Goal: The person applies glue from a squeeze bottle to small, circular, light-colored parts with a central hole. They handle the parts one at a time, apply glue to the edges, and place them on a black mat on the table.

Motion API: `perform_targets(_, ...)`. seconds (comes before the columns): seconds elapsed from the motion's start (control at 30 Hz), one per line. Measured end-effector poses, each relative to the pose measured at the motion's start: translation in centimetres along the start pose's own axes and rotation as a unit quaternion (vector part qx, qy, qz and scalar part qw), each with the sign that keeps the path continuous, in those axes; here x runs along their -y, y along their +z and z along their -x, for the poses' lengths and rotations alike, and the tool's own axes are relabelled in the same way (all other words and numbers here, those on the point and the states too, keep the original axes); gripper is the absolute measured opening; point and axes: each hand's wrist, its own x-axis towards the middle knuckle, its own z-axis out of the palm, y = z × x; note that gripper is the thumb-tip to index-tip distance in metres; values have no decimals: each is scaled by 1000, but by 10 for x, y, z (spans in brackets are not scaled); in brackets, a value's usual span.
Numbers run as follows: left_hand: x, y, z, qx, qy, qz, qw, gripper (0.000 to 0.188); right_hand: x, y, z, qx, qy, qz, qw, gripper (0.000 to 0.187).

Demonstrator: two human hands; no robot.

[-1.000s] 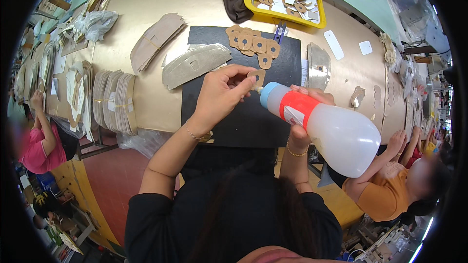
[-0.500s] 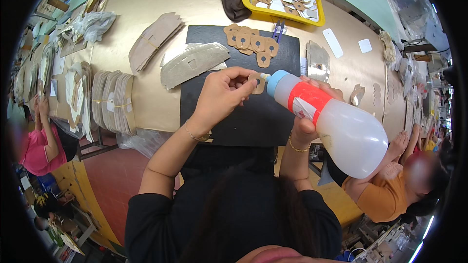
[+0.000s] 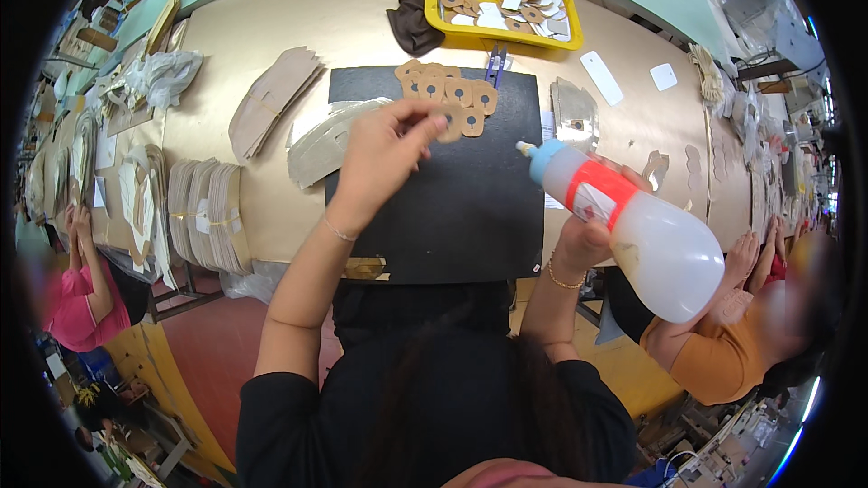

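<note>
My left hand (image 3: 380, 158) hangs above the black mat (image 3: 452, 208), near its far left corner, with thumb and forefinger pinched together on a small tan cardboard piece (image 3: 449, 124). That piece sits at the near edge of a cluster of like tan cardboard pieces (image 3: 448, 90) spread along the mat's far edge; I cannot quite tell whether it is lifted clear or touching its neighbours. My right hand (image 3: 586, 235) is wrapped tight around a white squeeze bottle (image 3: 646, 230) with a red band and a blue nozzle (image 3: 542, 160), tilted so the tip points toward the pinched piece, above the mat's right edge and well short of the piece. The mat lies at the middle of the worktop (image 3: 271, 36), against its near edge. Just left of the mat lies a grey curved cardboard panel (image 3: 330, 140), and beyond it a brown stack of cut board (image 3: 271, 99). Bundled pale panels (image 3: 208, 212) stand along the near left edge. At the far edge sits a yellow tray (image 3: 434, 0) of small parts with a dark cloth (image 3: 411, 23) beside it. A person in orange (image 3: 723, 352) sits at my right.
</note>
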Motion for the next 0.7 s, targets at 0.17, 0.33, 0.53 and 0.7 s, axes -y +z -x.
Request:
perform_targets(0.17,6,-16,-43,-78,18,-119,990,38,1,-24,-8,-63,-35,46,996,93)
perform_targets(0.33,-10,-24,-32,-160,34,-351,922,63,2,-36,-10,-29,38,-29,998,90)
perform_targets(0.53,-90,-36,38,112,305,111,939,26,2,-33,-14,-120,76,-84,986,92)
perform_targets(0.7,-118,10,70,336,317,419,782,28,5,-27,-16,-127,84,-91,984,92)
